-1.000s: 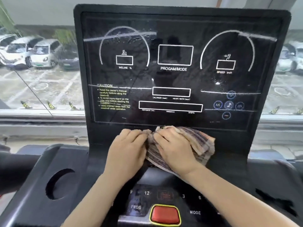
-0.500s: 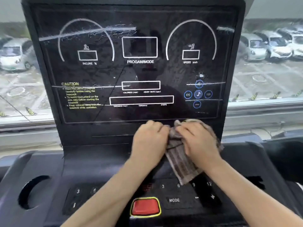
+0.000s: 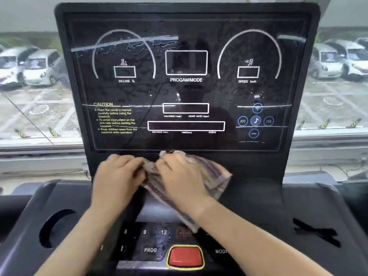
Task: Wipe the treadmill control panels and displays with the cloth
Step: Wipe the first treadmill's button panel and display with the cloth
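I'm holding the cloth bunched against the strip just under the display.
My right hand is lying over it with fingers curling into the folds; my left hand is pinching its left edge, though blur is softening the fingertips. A tail is hanging toward the control panel.

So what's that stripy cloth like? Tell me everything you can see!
The cloth is a soft, crumpled rag with thin brown, purplish and cream stripes. It's bunched against the black strip just under the treadmill display, and one end hangs down toward the number buttons. The right hand lies on top, fingers curled into it. The left hand touches its left edge. It looks a bit blurry.
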The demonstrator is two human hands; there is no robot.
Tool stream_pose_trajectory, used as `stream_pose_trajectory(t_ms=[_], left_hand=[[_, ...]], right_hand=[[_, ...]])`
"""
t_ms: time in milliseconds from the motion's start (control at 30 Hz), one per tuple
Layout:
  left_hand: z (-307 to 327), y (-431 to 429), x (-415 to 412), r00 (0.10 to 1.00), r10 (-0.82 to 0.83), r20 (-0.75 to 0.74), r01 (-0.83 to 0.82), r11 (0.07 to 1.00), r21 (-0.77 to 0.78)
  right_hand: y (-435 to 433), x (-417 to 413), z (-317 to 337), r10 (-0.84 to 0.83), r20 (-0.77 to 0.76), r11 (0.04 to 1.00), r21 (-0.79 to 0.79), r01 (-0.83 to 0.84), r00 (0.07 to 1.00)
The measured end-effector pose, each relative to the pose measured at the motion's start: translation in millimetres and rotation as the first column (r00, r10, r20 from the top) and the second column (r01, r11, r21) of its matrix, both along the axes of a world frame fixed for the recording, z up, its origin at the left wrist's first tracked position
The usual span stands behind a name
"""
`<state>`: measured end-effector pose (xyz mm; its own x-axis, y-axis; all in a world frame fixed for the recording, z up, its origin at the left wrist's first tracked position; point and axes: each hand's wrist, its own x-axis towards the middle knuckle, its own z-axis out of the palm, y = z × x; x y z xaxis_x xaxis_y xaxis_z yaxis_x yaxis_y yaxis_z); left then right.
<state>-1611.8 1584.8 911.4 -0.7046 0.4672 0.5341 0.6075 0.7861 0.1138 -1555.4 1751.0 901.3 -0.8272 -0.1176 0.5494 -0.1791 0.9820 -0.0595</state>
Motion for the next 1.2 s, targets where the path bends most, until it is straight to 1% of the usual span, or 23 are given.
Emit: stream_pose_trajectory(t_ms=[67,133,200,234,267,334,434,500,534,601,634,667,734,801,834,867,901,934,1001,1068,1101,1134,1201], left_hand=[[4,-22,-5,0.993,0.099,0.07,-0.1,0.995,0.008],[7,-23,-4,0.983,0.159,0.097,-0.157,0.987,-0.022],[9,-14,0,0.982,0.152,0.108,-0.15,0.988,-0.028],[9,-7,3,0.985,0.13,0.117,-0.128,0.992,-0.02],[9,1,6,0.987,0.102,0.128,-0.101,0.995,-0.019],[7,19,12,0.986,0.061,0.158,-0.06,0.998,-0.014],[14,42,18,0.983,0.003,0.181,-0.017,0.997,0.074],[28,50,15,0.99,-0.039,0.137,0.022,0.993,0.119],[37,53,11,0.993,-0.046,0.111,0.033,0.992,0.123],[50,53,0,0.997,-0.032,0.071,0.022,0.99,0.136],[53,50,-5,0.998,-0.025,0.061,0.016,0.99,0.142],[54,45,-8,0.998,-0.021,0.058,0.012,0.989,0.15],[45,30,-11,0.998,-0.032,0.053,0.022,0.985,0.169],[31,14,-13,0.998,-0.046,0.032,0.039,0.978,0.205],[27,7,-16,0.999,-0.033,0.017,0.028,0.971,0.239],[24,0,-19,1.0,-0.006,0.011,0.003,0.961,0.278],[23,-9,-26,0.999,0.035,0.016,-0.039,0.945,0.325],[25,-14,-32,0.996,0.085,0.038,-0.093,0.922,0.376],[30,-21,-42,0.984,0.147,0.096,-0.175,0.871,0.459],[33,-28,-51,0.981,0.13,0.141,-0.185,0.838,0.513],[34,-31,-54,0.983,0.105,0.148,-0.169,0.827,0.537],[33,-34,-57,0.984,0.076,0.159,-0.154,0.807,0.57],[31,-39,-62,0.968,-0.012,0.25,-0.163,0.724,0.67]], right_hand=[[-10,-9,2,0.094,0.014,0.995,0.013,-0.095,0.995],[6,-5,0,0.164,0.035,0.981,0.099,-0.167,0.986],[40,7,-6,0.211,0.045,0.949,0.232,-0.215,0.977],[58,13,-7,0.201,0.051,0.938,0.279,-0.207,0.978],[74,16,-6,0.171,0.058,0.937,0.3,-0.18,0.984],[97,10,7,0.114,0.047,0.954,0.274,-0.123,0.992],[105,-21,55,0.025,-0.01,0.962,0.273,-0.021,1.0],[95,-47,90,-0.046,-0.068,0.969,0.239,0.061,0.997],[87,-58,103,-0.099,-0.06,0.976,0.187,0.109,0.993],[65,-70,108,-0.201,-0.019,0.972,0.121,0.202,0.979],[55,-70,99,-0.227,-0.028,0.964,0.136,0.229,0.973],[45,-67,85,-0.217,-0.045,0.959,0.176,0.222,0.975],[32,-53,47,-0.111,-0.053,0.957,0.264,0.121,0.992],[27,-36,20,0.011,-0.01,0.954,0.301,-0.007,1.0],[30,-35,20,0.07,0.022,0.946,0.315,-0.073,0.997],[35,-39,29,0.119,0.038,0.932,0.341,-0.125,0.992],[38,-51,44,0.148,0.009,0.915,0.378,-0.14,0.989],[44,-66,65,0.14,-0.049,0.911,0.399,-0.11,0.989],[49,-101,117,0.0,-0.173,0.947,0.316,0.055,0.985],[35,-128,149,-0.146,-0.272,0.961,0.191,0.202,0.951],[22,-134,146,-0.173,-0.295,0.955,0.183,0.233,0.94],[7,-135,135,-0.155,-0.295,0.951,0.215,0.224,0.943],[-23,-121,91,0.0,-0.22,0.942,0.328,0.074,0.975]])
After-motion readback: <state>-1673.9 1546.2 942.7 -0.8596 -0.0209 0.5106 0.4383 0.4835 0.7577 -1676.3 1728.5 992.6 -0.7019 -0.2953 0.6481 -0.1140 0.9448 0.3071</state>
